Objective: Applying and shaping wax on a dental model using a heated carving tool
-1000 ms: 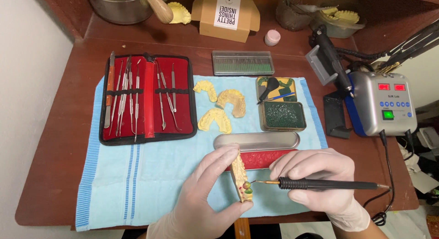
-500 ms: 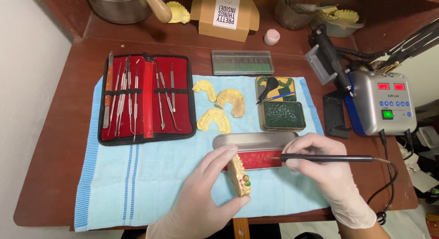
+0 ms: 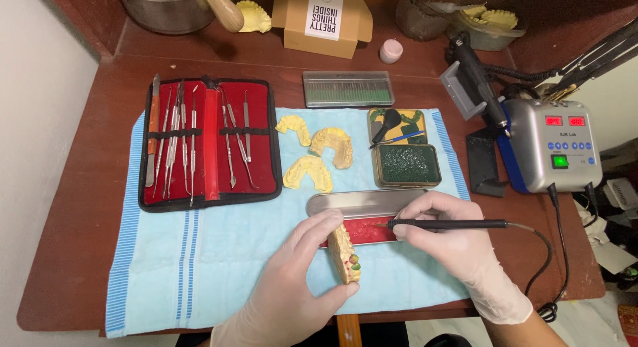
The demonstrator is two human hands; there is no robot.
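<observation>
one blue towel (image 3: 199, 254) over a reddish wooden table (image 3: 80, 187)

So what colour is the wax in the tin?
Red wax, in the tin; head view.

Both gloved hands (image 3: 292, 287) (image 3: 452, 237) seemingly gripping.

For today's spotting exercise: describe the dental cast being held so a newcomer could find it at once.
Start at the blue towel on the table. At its near edge, the left hand holds the yellow cast on edge. Unlike the three plain casts farther back, it carries green blobs.
</observation>
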